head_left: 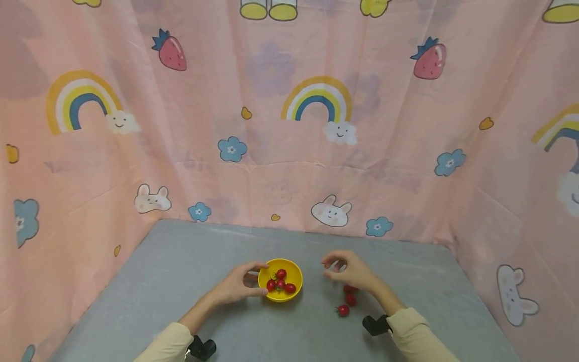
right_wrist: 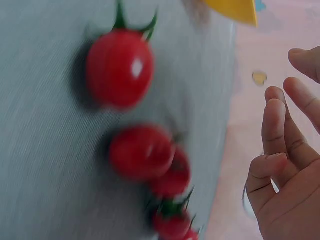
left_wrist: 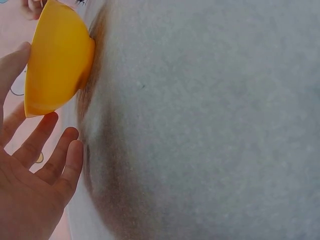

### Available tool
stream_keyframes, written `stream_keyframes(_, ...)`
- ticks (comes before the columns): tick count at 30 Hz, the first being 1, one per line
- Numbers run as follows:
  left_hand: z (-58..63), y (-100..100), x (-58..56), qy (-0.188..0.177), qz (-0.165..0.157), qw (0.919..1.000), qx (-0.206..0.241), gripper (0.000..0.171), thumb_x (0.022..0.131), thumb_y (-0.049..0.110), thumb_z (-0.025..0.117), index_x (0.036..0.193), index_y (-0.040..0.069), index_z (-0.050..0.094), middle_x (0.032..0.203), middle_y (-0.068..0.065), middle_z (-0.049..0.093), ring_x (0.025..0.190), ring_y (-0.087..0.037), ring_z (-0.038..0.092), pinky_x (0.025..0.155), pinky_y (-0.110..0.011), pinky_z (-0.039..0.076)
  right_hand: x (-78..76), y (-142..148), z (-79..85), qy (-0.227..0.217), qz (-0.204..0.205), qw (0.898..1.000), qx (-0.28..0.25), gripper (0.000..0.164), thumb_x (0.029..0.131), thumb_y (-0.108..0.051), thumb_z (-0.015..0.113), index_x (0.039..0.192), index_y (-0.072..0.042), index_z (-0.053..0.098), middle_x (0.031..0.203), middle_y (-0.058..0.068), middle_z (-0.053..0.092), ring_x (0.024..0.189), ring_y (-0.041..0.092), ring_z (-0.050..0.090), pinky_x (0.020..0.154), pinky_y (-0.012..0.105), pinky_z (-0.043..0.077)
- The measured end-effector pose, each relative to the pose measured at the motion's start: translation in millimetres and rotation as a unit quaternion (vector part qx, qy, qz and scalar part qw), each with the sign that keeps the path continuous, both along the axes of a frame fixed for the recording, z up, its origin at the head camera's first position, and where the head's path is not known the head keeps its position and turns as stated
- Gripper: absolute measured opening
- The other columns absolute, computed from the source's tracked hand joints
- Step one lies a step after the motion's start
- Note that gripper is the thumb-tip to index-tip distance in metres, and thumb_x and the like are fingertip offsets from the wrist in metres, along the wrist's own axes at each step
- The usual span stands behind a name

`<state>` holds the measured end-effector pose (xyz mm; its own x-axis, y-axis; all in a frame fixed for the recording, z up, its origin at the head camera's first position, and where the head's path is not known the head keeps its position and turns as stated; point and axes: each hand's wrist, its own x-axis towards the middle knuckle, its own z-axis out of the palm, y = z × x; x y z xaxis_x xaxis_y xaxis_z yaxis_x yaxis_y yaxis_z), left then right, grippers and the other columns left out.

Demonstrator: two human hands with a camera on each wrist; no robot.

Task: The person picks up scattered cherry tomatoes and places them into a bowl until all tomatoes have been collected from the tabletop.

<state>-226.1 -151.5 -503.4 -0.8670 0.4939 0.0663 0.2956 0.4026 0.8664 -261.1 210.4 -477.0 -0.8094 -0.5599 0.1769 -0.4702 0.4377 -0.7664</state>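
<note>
Under the yellow bowl (head_left: pixel 295 276), grey tabletop (head_left: pixel 253 337), pink rainbow-print cloth (head_left: pixel 389 125) behind.

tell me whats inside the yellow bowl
The bowl holds small red tomatoes; four can be made out from the head view. They cover much of its bottom, so whether anything else lies under them cannot be seen.
</note>
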Motion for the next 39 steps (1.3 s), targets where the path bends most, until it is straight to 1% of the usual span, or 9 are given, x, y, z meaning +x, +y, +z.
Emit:
stream_keyframes(3,-0.5,-1,0.0,-0.001,0.0,1.0,-0.001,0.055,0.091,0.022,0.08,0.139,0.007,0.057,0.144,-0.017,0.053,0.117,-0.035,0.061,0.094,-0.043,0.054,0.3,16,-4.1,0.01,0.001,1.0,-0.011,0.023,0.092,-0.007,0.076,0.112,0.003,0.069,0.103,0.018,0.068,0.086,0.026,0.062,0.077,0.035,0.056)
stream_keyframes(8,-1.6,-1,-0.4,-0.001,-0.001,1.0,0.0,0.056,0.09,0.023,0.08,0.138,0.007,0.058,0.144,-0.017,0.052,0.117,-0.036,0.06,0.094,-0.044,0.054,4.2,40,-8.4,0.015,-0.01,1.0,-0.017,0.025,0.092,-0.009,0.076,0.113,0.003,0.069,0.099,0.009,0.068,0.079,0.025,0.062,0.067,0.03,0.054)
stream_keyframes(11,-1.9,-1,-0.5,0.0,-0.001,1.0,0.0,0.056,0.09,0.025,0.081,0.138,0.007,0.058,0.144,-0.018,0.052,0.117,-0.036,0.06,0.094,-0.044,0.054,7.9,52,-8.4,0.014,-0.022,1.0,-0.017,0.025,0.092,-0.009,0.076,0.113,0.003,0.069,0.098,0.005,0.067,0.079,0.024,0.061,0.066,0.029,0.053)
stream_keyframes(16,-2.0,-1,-0.6,0.0,-0.002,1.0,0.0,0.056,0.09,0.025,0.08,0.138,0.007,0.057,0.144,-0.018,0.052,0.117,-0.036,0.06,0.094,-0.044,0.054,12.8,69,-8.5,0.009,-0.032,0.999,-0.02,0.026,0.092,-0.006,0.076,0.114,0.004,0.068,0.099,0.012,0.068,0.083,0.024,0.061,0.07,0.03,0.053)
stream_keyframes(18,-1.9,-1,-0.7,0.0,-0.003,1.0,0.0,0.056,0.09,0.024,0.08,0.138,0.007,0.057,0.144,-0.018,0.052,0.117,-0.036,0.061,0.094,-0.043,0.054,13.1,74,-10.5,0.009,-0.03,0.999,-0.021,0.027,0.091,-0.005,0.076,0.114,0.006,0.067,0.1,0.015,0.068,0.083,0.024,0.061,0.069,0.03,0.054)
stream_keyframes(22,-2.1,-2,-1.0,0.001,-0.005,1.0,0.002,0.056,0.09,0.024,0.081,0.138,0.006,0.057,0.144,-0.018,0.052,0.117,-0.036,0.061,0.094,-0.043,0.054,12.2,85,-17.8,0.002,-0.029,0.999,-0.016,0.031,0.089,-0.005,0.079,0.114,0.007,0.067,0.103,0.018,0.067,0.085,0.029,0.062,0.067,0.028,0.054)
stream_keyframes(26,-2.2,-2,-1.4,0.001,-0.008,0.9999,0.006,0.055,0.09,0.023,0.08,0.138,0.006,0.057,0.143,-0.018,0.053,0.116,-0.035,0.061,0.094,-0.043,0.054,13.0,92,-23.2,-0.005,-0.028,1.0,-0.011,0.036,0.087,-0.007,0.081,0.116,0.007,0.066,0.107,0.021,0.067,0.085,0.033,0.063,0.065,0.028,0.054)
stream_keyframes(32,-0.4,-2,-0.9,-0.001,-0.013,0.9999,0.011,0.056,0.091,0.023,0.08,0.139,0.004,0.056,0.143,-0.019,0.052,0.116,-0.036,0.061,0.094,-0.043,0.054,14.6,94,-26.5,-0.032,-0.047,0.998,0.002,0.044,0.084,-0.013,0.085,0.12,0.004,0.065,0.11,0.019,0.066,0.075,0.023,0.062,0.061,0.026,0.052)
stream_keyframes(39,0.0,-2,-0.9,-0.002,-0.016,0.9998,0.013,0.056,0.091,0.023,0.08,0.139,0.004,0.056,0.143,-0.019,0.052,0.116,-0.036,0.061,0.094,-0.044,0.054,13.6,91,-31.4,-0.023,-0.061,0.998,0.014,0.048,0.082,-0.016,0.088,0.121,0.002,0.066,0.113,0.017,0.066,0.088,0.031,0.063,0.066,0.027,0.053)
